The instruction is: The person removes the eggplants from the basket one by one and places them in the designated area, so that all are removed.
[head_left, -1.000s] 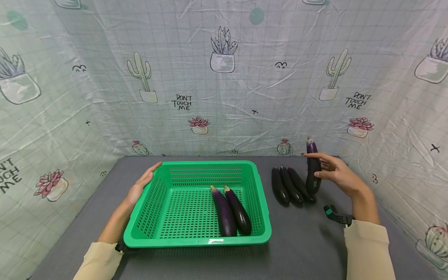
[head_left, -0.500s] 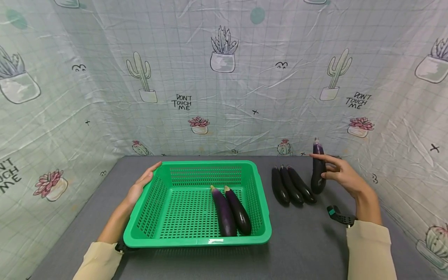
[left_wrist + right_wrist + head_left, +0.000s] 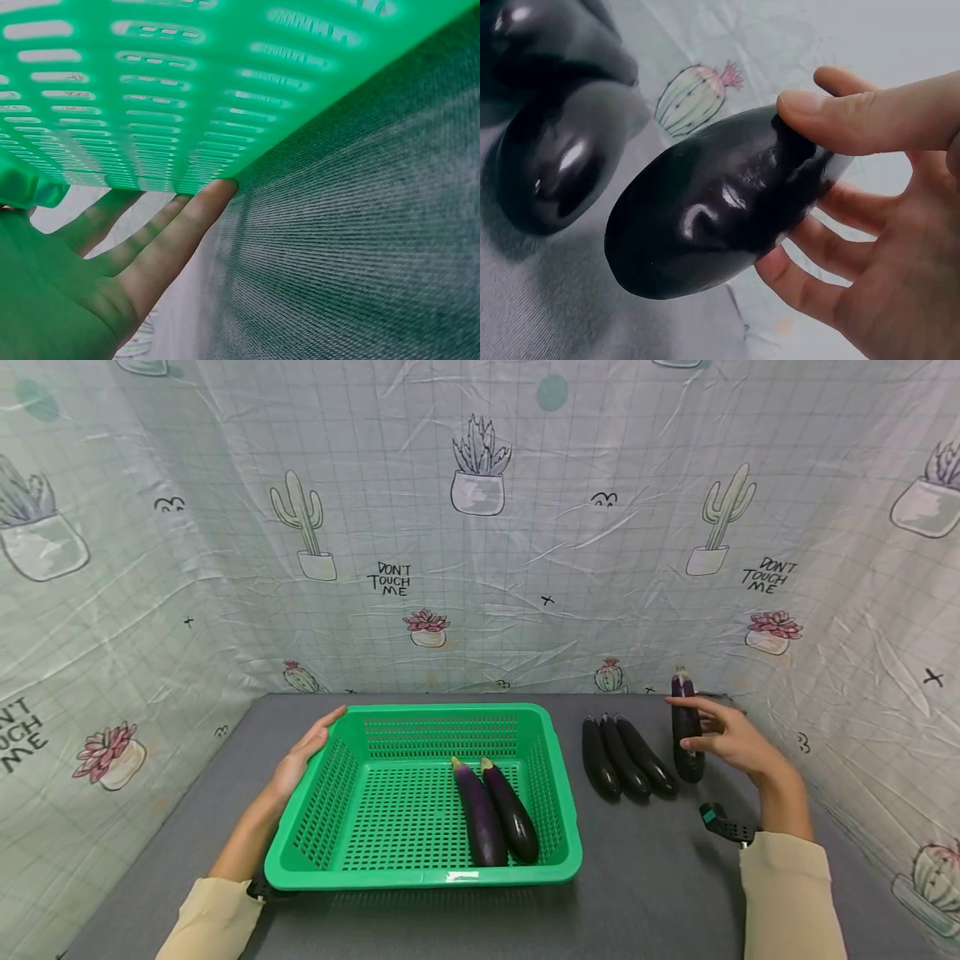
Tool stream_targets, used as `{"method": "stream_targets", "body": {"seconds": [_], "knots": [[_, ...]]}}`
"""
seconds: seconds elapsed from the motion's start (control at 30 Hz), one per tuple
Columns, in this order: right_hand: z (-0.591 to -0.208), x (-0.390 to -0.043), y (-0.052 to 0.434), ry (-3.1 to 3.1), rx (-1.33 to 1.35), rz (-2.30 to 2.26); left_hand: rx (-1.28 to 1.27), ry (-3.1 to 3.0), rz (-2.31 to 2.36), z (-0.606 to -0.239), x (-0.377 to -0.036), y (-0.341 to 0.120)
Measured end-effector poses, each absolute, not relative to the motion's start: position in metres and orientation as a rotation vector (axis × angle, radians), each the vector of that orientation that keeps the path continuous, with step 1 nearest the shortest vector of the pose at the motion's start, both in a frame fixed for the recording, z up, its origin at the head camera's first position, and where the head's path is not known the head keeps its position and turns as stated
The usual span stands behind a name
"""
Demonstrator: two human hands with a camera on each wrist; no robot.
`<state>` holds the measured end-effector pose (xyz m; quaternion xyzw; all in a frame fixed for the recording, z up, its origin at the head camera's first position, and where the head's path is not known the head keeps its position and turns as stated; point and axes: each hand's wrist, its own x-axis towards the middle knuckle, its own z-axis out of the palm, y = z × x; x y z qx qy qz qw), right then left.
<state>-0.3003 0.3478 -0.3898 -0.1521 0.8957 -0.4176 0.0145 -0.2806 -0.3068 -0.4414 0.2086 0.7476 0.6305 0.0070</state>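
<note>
My right hand (image 3: 723,735) grips a dark purple eggplant (image 3: 686,727) between thumb and fingers, its stem end pointing to the back. In the right wrist view the glossy rounded end of that eggplant (image 3: 705,217) faces the camera, close over the table. Just left of it, three more eggplants (image 3: 628,758) lie side by side on the table. My left hand (image 3: 296,764) rests along the left side of a green plastic basket (image 3: 555,793); in the left wrist view its straight fingers (image 3: 172,240) touch the slotted wall. Two eggplants (image 3: 480,818) lie inside the basket, on its right half.
The dark grey table (image 3: 637,893) runs back to a hanging cloth (image 3: 525,552) printed with cacti and potted plants, which also encloses both sides. A black strap with a green tab (image 3: 723,822) sticks out at the right wrist.
The right hand has carried its eggplant to the right, away from the three on the table, then lowered it slightly. The left hand and basket have stayed in place.
</note>
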Motion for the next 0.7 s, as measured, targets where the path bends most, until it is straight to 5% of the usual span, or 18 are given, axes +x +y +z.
{"method": "stream_targets", "body": {"seconds": [0.7], "knots": [[-0.411,-0.310,0.353,2.756,-0.419,-1.174,0.675,2.294,2.012,-0.442,-0.279,-0.307]]}}
